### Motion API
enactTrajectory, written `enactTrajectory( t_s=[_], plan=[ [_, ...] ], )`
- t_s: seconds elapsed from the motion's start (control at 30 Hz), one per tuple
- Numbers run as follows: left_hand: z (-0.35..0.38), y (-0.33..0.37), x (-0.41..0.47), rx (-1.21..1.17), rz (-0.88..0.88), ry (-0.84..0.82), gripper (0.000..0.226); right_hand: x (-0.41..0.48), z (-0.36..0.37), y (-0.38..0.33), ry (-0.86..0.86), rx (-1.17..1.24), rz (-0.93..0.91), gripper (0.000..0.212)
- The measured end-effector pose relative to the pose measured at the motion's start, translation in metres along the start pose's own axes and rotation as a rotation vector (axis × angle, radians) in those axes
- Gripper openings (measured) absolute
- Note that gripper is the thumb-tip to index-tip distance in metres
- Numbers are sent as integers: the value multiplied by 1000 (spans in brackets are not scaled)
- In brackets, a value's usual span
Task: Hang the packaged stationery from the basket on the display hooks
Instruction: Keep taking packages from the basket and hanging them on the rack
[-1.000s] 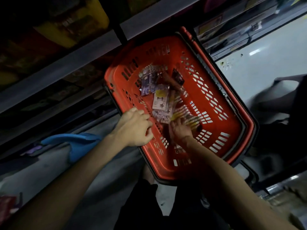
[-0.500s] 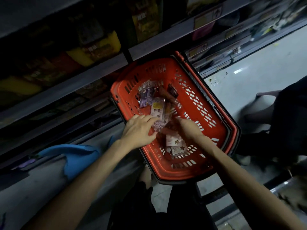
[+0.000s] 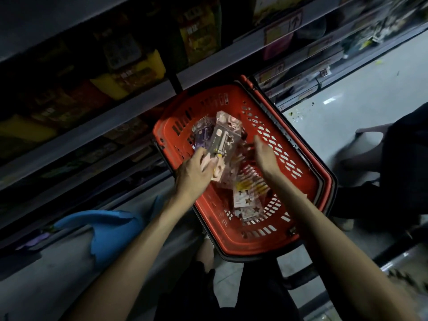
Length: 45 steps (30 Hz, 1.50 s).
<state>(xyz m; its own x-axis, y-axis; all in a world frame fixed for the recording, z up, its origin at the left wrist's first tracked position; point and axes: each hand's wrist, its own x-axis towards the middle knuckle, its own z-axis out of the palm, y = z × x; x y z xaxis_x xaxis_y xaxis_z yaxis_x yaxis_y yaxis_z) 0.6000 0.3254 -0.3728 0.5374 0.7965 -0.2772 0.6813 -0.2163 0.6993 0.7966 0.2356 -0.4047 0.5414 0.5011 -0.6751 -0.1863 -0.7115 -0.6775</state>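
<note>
The left hand (image 3: 194, 173) grips a small bunch of packs (image 3: 223, 140) by their lower ends, fingers curled round them, and holds them tilted above the far half of the basket (image 3: 234, 243). The front pack is greyish, with a star and a pen-like item inside; a pink one shows behind it.

The right hand (image 3: 266, 156) hovers just beside the bunch, over the middle of the basket. Its fingers are straight and close together, and it holds nothing.

Loose packs (image 3: 243, 198) lie on the basket's bottom towards its near end, one with a yellow top and a star. A purple pack (image 3: 201, 138) lies in the far left corner, partly hidden by the bunch.

The basket is red with slotted walls. It stands on the pale floor (image 3: 347, 117), its far end against the shelves (image 3: 97, 126), which are dim and stocked with boxes too dark to read. A blue thing (image 3: 104, 230) — what it is I cannot tell — lies left of the basket, beside the left forearm.
</note>
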Motion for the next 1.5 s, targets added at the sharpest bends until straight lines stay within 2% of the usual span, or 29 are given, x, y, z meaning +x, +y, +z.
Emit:
enactTrajectory(
  t_s=[0.13,0.23,0.37,0.47,0.6,0.63,0.73,0.77,0.9,1.03,1.13,1.3,1.37,1.5],
  plan=[
    [13,2,-6,147,94,116,23,18,25,73,-106,-643,198,32],
    [14,-2,-4,155,94,158,21,14,45,114,-128,-795,309,27],
    [16,-6,-2,148,77,177,19,19,68,141,-133,-1054,301,67],
    [17,-6,-2,141,60,165,18,27,77,156,-21,-1186,316,92],
    [17,-5,-1,153,37,160,18,27,73,164,44,-1009,372,88],
    [17,-6,-1,149,40,155,17,24,69,157,61,-932,369,80],
    [16,-5,0,122,62,157,18,17,53,127,67,-693,381,33],
    [15,-5,0,106,67,163,18,14,46,119,69,-648,376,26],
    [14,-5,-2,58,70,160,20,-16,18,80,165,-606,255,28],
    [11,-2,-2,-35,53,114,30,-53,-11,46,224,-534,124,17],
    [6,-4,2,-221,-34,12,41,-82,-33,25,230,-409,30,15],
    [-15,15,3,-497,-169,35,34,-140,-59,-5,258,-251,-176,22],
    [-24,24,-1,-598,-175,-51,24,-163,-65,-13,318,-281,-271,22],
    [-42,56,-12,-801,-220,-331,15,-208,-76,-23,453,-434,-506,22]
  ],
)
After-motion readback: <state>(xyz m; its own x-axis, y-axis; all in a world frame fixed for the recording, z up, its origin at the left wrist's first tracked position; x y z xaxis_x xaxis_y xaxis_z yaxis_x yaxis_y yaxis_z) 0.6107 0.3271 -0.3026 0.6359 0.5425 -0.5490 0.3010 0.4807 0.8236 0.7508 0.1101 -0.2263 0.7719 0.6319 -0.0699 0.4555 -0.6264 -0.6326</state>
